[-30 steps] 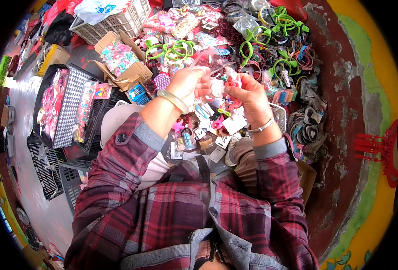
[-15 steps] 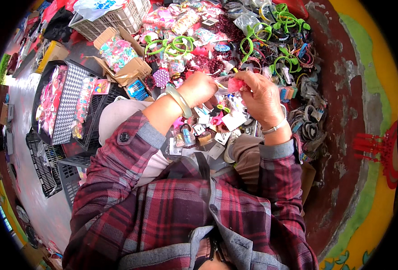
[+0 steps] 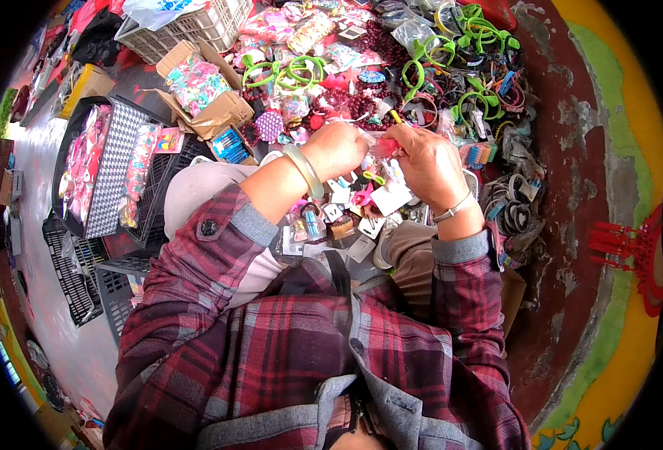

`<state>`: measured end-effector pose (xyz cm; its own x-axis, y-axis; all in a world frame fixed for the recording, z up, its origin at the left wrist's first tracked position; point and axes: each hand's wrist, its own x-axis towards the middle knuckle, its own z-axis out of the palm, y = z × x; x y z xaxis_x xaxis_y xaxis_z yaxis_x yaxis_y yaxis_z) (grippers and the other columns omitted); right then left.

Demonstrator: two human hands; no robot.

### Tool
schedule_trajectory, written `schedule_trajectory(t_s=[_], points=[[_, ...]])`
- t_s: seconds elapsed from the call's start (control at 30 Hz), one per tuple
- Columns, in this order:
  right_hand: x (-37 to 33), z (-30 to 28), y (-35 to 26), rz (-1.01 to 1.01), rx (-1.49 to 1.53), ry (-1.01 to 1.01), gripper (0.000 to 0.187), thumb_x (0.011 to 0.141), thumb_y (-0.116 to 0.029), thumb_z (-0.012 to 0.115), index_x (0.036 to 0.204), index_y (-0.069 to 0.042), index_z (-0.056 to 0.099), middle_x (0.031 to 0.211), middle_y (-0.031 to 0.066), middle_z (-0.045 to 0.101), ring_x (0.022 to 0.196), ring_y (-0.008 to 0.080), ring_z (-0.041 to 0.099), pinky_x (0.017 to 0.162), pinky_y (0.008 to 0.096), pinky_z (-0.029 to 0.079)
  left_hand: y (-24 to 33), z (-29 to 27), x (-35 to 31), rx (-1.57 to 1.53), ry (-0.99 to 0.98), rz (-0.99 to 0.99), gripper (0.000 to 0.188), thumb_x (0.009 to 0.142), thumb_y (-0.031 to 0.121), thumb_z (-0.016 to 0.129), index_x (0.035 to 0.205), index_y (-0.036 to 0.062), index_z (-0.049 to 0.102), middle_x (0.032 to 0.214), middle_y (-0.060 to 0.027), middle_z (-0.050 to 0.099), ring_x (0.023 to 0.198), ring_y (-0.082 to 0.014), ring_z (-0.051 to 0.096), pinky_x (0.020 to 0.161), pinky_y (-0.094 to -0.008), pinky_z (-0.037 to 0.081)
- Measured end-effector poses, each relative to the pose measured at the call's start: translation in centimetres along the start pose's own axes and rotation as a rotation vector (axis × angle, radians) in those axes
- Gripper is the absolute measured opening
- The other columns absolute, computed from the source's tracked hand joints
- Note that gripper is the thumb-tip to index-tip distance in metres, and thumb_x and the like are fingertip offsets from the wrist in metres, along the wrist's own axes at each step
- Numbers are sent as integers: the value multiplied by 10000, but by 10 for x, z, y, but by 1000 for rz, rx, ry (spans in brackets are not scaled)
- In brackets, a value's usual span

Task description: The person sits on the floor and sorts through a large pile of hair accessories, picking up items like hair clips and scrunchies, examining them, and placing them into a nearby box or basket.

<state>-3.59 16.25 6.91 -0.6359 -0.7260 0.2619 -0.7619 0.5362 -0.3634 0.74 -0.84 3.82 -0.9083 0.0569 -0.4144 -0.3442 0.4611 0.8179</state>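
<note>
Left forearm (image 3: 265, 193) slants up from lower left of bangle (image 3: 304, 171), passing through it at wrist. Left hand (image 3: 344, 147) just beyond bangle, to its upper right: loose fist, back of hand up, fingertips hidden. Right hand (image 3: 427, 161) farther right of bangle, near left hand; thumb and index drawn together, tips toward left hand, knuckles bent. Right wrist (image 3: 454, 210) lower than bangle, well right. Both elbows bent, below bangle, spread either side.
</note>
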Motion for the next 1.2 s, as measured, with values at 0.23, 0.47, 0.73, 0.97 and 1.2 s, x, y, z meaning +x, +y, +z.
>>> schedule_trajectory(t_s=[0.23,0.47,0.73,0.97,1.2], points=[[-1,4,-2,12,12,-38,166,713,-51,508,864,-86,567,706,142,596,687,326,594,586,423,460,5,1,-4,-1,-86,40,305,804,186,398,772,-37,604,624,-162,604,536,-250,635,488,-352,509],[1,5,-6,14,24,-30,146,730,-87,534,874,-98,556,717,135,596,694,325,592,585,423,460,0,1,-5,-287,-220,84,386,856,277,360,921,-51,551,699,-161,616,554,-237,642,435,-321,496],[8,2,-19,-16,32,217,481,604,-32,655,1055,-119,512,1056,145,539,997,326,510,793,401,424,-5,4,-3,-254,-270,227,347,889,278,363,1039,0,507,783,-130,610,553,-206,633,392,-276,482],[1,8,2,342,121,-278,310,635,-166,682,917,-81,585,715,125,617,740,304,613,666,392,473,0,1,-7,-223,-329,117,354,900,303,428,1106,29,517,775,-104,611,528,-148,613,363,-224,457],[2,-4,23,539,861,-167,166,690,-83,687,828,-25,612,687,24,609,634,111,582,595,254,459,0,-29,-4,-381,195,415,318,880,277,534,1061,18,574,733,-31,612,574,-71,567,456,-170,411]])
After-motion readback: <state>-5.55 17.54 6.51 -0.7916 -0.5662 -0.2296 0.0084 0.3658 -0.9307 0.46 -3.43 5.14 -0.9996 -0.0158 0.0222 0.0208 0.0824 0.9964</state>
